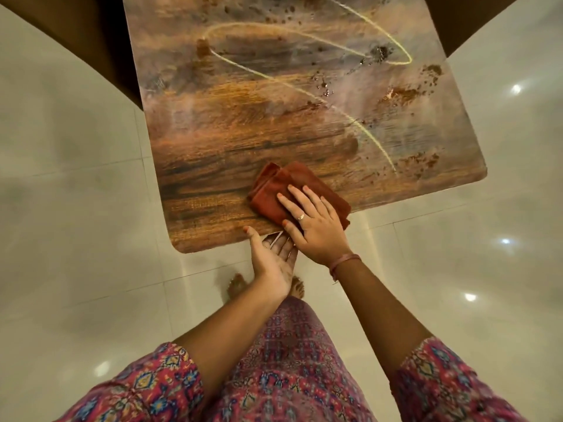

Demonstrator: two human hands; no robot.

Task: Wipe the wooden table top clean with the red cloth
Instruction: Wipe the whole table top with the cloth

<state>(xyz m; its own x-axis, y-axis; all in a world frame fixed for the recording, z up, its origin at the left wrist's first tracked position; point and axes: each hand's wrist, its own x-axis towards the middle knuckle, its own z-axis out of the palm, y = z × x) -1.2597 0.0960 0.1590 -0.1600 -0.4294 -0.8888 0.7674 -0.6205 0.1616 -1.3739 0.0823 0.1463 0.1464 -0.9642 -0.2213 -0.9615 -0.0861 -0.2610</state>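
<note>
I note the folded red cloth (300, 194) lying at the near edge of the brown wooden table top (231, 141), lower centre of the frame, with the right hand (313, 226) pressing flat on it, fingers straight, not clutching. The left hand (272, 260) is cupped palm-up under that edge, holding nothing, which I judge to be a sweep of debris off the table. Brown crumbs (402, 95) and a yellowish streak (304, 89) remain in the upper right, so the next pass must reach there.
</note>
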